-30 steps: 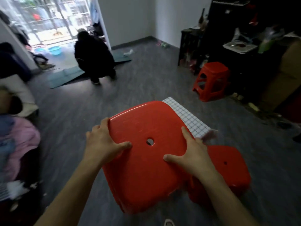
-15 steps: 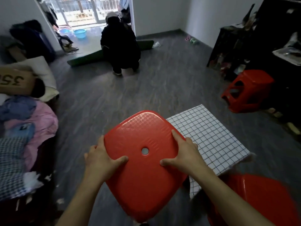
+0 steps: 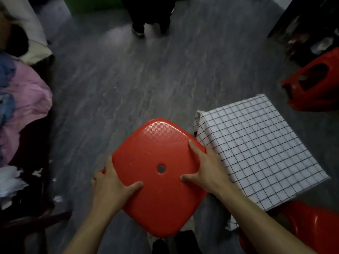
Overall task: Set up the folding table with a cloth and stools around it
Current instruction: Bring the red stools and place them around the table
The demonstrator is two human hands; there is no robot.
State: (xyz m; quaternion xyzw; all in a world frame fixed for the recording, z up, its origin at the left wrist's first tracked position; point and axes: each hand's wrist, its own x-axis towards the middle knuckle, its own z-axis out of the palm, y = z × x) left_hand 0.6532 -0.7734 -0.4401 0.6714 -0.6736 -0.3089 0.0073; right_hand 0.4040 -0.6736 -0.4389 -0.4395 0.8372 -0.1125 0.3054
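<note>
I hold a red plastic stool point(image 3: 157, 158) by its seat, which has a small round hole in the middle. My left hand point(image 3: 111, 187) grips the seat's left edge and my right hand point(image 3: 207, 167) grips its right edge. Its legs are hidden under the seat. Just to the right stands the low folding table point(image 3: 256, 153), covered with a white cloth with a black grid. The stool's right corner is close to the table's left edge. A second red stool point(image 3: 311, 226) sits at the table's near right, and a third point(image 3: 315, 85) stands at its far right.
A bed or couch with pink and blue fabric point(image 3: 22, 99) runs along the left. A person in dark clothes point(image 3: 150, 13) crouches at the top centre. Dark furniture point(image 3: 308, 24) fills the upper right. Grey floor point(image 3: 146, 79) lies open ahead.
My view has tilted down and shifted left. The stool in my hands has come lower and now sits beside the table's left edge rather than overlapping it.
</note>
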